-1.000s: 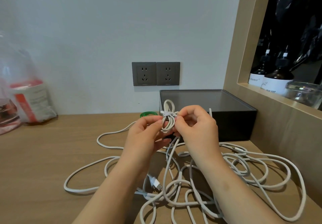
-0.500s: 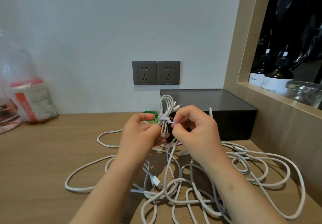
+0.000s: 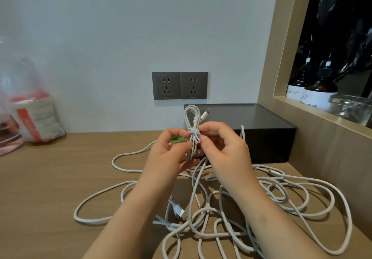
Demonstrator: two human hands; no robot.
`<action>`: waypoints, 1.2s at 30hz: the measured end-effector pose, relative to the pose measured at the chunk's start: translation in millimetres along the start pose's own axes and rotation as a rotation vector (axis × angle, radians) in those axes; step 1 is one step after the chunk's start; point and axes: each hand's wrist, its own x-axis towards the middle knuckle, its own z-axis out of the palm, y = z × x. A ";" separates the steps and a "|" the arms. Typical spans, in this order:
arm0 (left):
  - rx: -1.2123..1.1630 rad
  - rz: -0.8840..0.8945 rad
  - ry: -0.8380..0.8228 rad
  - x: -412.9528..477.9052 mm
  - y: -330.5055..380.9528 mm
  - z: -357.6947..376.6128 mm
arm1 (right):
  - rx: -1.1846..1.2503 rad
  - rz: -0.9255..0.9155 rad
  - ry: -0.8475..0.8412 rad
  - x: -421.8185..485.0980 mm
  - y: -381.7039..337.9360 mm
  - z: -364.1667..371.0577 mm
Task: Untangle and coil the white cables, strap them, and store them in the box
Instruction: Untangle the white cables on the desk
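The left hand [image 3: 171, 154] and right hand [image 3: 224, 150] meet above the middle of the desk [image 3: 50, 178], both curled round a small coiled bundle of white cable [image 3: 193, 131]. The right hand pinches the bundle between thumb and forefinger at its waist, where turns of cable are wound round it. The left hand grips the strands just below that waist from the other side. A bit of green strap [image 3: 178, 139] shows in the gap under the left thumb; whether that hand holds it cannot be told. The bundle stands upright, its loop and a connector [image 3: 204, 115] rising above the fingers. Beneath the wrists, loose white cables [image 3: 277, 198] lie tangled over the desk from its middle to its right edge, a plug [image 3: 180, 212] among them. The dark box [image 3: 267, 139] sits in the desk's back right corner, against the wall. Wall sockets [image 3: 179, 85] are above it to the left, and a plastic bag [image 3: 30, 113] stands at the back left.
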 end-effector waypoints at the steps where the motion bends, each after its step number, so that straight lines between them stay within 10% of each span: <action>1: -0.006 -0.004 0.004 0.0 0.2 0.3 | -0.028 -0.013 0.002 0.1 1.2 0.3; 14: 0.278 0.131 -0.003 -3.6 -1.7 1.2 | -0.550 -0.407 0.158 -1.2 15.2 4.9; 26: 0.239 0.089 -0.095 -3.6 1.3 -7.6 | -0.304 -0.203 -0.065 7.6 10.9 -9.9; 36: 0.253 0.192 -0.070 -5.0 0.3 -1.4 | -0.341 -0.213 0.191 -1.4 9.9 7.3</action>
